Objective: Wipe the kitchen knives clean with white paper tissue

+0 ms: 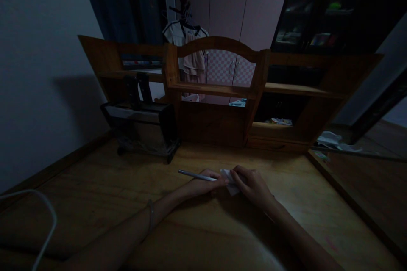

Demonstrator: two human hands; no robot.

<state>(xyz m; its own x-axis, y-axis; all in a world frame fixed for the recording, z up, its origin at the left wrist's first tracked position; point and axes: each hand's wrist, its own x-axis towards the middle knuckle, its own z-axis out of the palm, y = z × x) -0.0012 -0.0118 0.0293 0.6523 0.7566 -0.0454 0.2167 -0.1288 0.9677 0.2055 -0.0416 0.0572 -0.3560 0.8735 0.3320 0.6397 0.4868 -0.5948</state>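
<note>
My left hand [203,184] rests on the wooden desk [95,194] with its fingers closed round a thin silver pen [195,175], whose free end points left. My right hand [252,186] meets it from the right, fingers pinched on a small white piece of paper or tissue [229,181] at the pen's near end. The two hands touch at that white piece. A thin band sits on my left wrist [150,214]. The room is dim.
A wooden hutch [219,89] with shelves stands at the desk's back. A dark rack or tray [140,129] sits at its left. A white cable [44,224] loops at the front left. Crumpled white items [330,139] lie at the right edge.
</note>
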